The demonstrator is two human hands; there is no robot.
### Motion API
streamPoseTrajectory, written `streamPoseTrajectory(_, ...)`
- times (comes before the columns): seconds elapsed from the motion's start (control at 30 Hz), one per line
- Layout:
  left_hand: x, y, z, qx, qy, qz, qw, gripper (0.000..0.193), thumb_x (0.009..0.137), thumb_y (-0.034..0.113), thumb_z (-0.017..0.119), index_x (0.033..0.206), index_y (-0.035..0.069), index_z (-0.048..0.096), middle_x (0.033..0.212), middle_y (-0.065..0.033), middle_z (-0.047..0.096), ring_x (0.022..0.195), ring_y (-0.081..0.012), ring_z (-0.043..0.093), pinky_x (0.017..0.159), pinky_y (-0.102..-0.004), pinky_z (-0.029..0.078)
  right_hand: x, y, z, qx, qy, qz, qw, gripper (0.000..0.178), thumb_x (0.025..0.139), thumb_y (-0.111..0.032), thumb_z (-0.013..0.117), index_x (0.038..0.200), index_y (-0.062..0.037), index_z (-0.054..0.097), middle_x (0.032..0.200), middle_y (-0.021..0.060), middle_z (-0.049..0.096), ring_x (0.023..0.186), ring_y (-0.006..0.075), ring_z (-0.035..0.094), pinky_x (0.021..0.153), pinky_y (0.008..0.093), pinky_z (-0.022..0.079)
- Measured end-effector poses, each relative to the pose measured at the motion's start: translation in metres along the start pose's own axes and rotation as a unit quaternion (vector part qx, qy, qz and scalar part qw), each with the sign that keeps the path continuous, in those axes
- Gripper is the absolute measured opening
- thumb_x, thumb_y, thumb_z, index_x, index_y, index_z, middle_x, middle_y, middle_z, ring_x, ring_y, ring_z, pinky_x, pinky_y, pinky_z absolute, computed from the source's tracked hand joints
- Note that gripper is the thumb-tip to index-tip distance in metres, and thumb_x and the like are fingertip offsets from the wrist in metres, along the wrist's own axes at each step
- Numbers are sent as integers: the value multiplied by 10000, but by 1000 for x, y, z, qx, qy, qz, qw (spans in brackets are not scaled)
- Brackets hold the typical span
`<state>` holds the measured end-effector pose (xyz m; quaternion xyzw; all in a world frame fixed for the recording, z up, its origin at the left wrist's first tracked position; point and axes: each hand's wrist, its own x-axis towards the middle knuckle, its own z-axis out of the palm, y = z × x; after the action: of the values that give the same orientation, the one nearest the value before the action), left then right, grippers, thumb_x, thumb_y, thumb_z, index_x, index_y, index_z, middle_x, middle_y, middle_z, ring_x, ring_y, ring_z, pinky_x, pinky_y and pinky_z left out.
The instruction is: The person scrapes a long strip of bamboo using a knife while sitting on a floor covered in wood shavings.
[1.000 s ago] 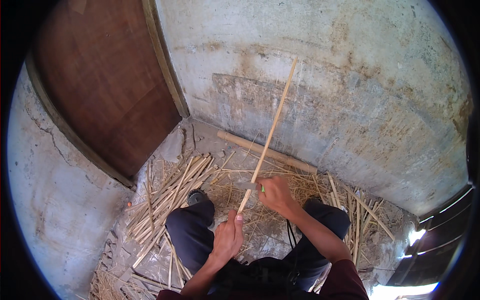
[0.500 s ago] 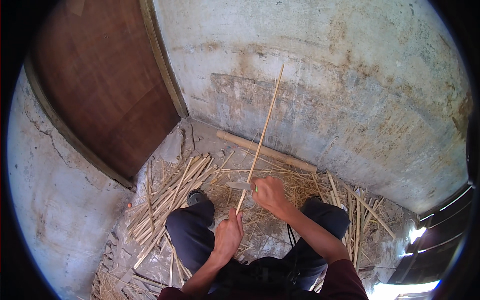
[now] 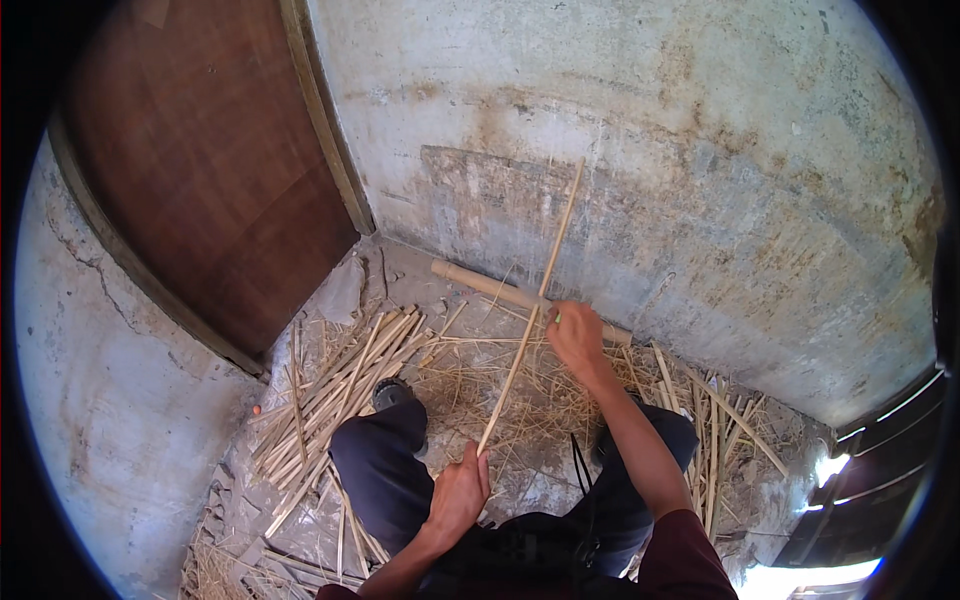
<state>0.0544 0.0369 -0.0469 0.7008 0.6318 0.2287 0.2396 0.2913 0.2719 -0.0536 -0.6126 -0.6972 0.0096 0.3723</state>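
Observation:
A long, thin bamboo strip [image 3: 514, 372] slants up and away between my knees, its far end in front of the wall. My left hand [image 3: 459, 494] is closed round the strip's near end. Farther along it, my right hand [image 3: 578, 342] grips a knife [image 3: 555, 316], with a bit of green handle showing at the fingers. The blade lies by the strip at about its middle, mostly hard to make out; whether it touches I cannot tell.
Cut bamboo strips [image 3: 340, 400] lie heaped on the left, more strips [image 3: 714, 450] on the right. Thin shavings [image 3: 520, 385] litter the floor between my feet. A bamboo pole [image 3: 485, 282] rests along the base of the stained wall [image 3: 640, 190]. A brown door [image 3: 210, 170] stands at left.
My right hand and the knife have moved away from me along the strip, toward its far end. The strip's far tip is lower and slightly farther right; my left hand is slightly lower.

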Motion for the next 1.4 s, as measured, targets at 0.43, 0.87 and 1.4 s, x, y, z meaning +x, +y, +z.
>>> streamPoseTrajectory(0.43,-42,-12,-15,23,-69,-1,997,251,1125,259,543,1118,8,543,631,-280,640,634,-527,673,590,-634,534,40,72,-28,-68,50,148,985,197,899,-171,683,988,-85,836,980,254,767,967,474,722,884,558,575)
streamPoseTrajectory(0.87,-19,-56,-37,-493,-309,-208,786,426,1180,467,404,934,124,455,677,32,374,468,-51,306,397,-255,202,35,60,-66,223,-34,152,962,237,974,-156,655,1194,-80,702,747,127,695,688,213,655,655,403,501)
streamPoseTrajectory(1.4,7,-52,-42,-649,-397,-173,625,473,1160,521,391,941,110,472,647,55,351,416,-33,285,366,-230,225,-25,-48,-75,509,-314,158,786,467,1030,-319,756,1434,-104,662,1002,36,792,648,32,523,536,240,336)
